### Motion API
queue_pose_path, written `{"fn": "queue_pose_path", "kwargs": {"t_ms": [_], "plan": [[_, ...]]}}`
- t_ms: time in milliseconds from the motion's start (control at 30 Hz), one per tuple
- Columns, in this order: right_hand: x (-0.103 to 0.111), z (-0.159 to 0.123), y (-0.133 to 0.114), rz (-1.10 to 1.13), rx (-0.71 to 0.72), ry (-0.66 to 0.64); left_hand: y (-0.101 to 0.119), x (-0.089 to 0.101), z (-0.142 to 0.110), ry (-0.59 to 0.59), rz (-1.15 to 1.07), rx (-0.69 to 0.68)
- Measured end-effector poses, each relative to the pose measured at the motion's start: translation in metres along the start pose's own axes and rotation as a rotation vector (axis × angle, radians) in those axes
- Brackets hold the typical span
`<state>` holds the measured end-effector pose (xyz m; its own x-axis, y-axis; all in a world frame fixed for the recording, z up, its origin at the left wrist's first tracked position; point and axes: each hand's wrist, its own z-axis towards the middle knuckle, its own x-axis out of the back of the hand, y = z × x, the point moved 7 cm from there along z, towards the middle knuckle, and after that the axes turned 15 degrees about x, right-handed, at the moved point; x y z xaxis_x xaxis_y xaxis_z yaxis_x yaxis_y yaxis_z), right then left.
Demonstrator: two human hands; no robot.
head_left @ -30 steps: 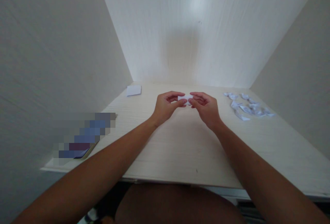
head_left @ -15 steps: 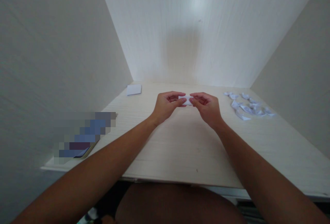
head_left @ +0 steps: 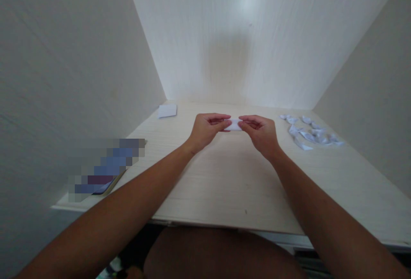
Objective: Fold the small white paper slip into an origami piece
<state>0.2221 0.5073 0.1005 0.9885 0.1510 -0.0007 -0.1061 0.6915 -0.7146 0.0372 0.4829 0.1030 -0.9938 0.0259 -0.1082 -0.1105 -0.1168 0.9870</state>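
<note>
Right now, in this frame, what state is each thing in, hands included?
Left hand: closed in a pinch on the white piece's left end
Right hand: closed in a pinch on its right end
White piece: held between both hands
White sheet: lying flat, far left
Crumpled white pieces: scattered loosely at right
Pixelated object: lying at left, details hidden

Shows bare forearms [head_left: 128, 208] over the bench [head_left: 218, 185], smooth, tapering to narrow wrists [head_left: 190, 147]. Ends in an ungloved left hand [head_left: 206, 130] and right hand [head_left: 261, 133], with slender fingers [head_left: 218, 117]. Reveals, below the bench, a rounded, dim lap [head_left: 221, 253], its covering unclear.
</note>
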Motion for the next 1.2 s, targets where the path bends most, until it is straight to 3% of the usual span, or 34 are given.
{"fn": "queue_pose_path", "kwargs": {"t_ms": [700,900,1100,1200], "plan": [[0.001,0.002,-0.008,-0.111,0.068,-0.09,0.002,0.0,0.0,0.014,0.037,-0.006],[-0.002,0.004,-0.017,-0.184,0.131,-0.132,0.004,-0.003,-0.001,0.011,0.12,-0.014],[0.002,0.006,-0.014,-0.202,0.09,-0.131,0.005,-0.004,-0.003,0.008,0.205,-0.046],[0.001,0.006,-0.018,-0.289,0.121,-0.196,0.007,-0.004,-0.004,0.003,0.245,-0.057]]}}
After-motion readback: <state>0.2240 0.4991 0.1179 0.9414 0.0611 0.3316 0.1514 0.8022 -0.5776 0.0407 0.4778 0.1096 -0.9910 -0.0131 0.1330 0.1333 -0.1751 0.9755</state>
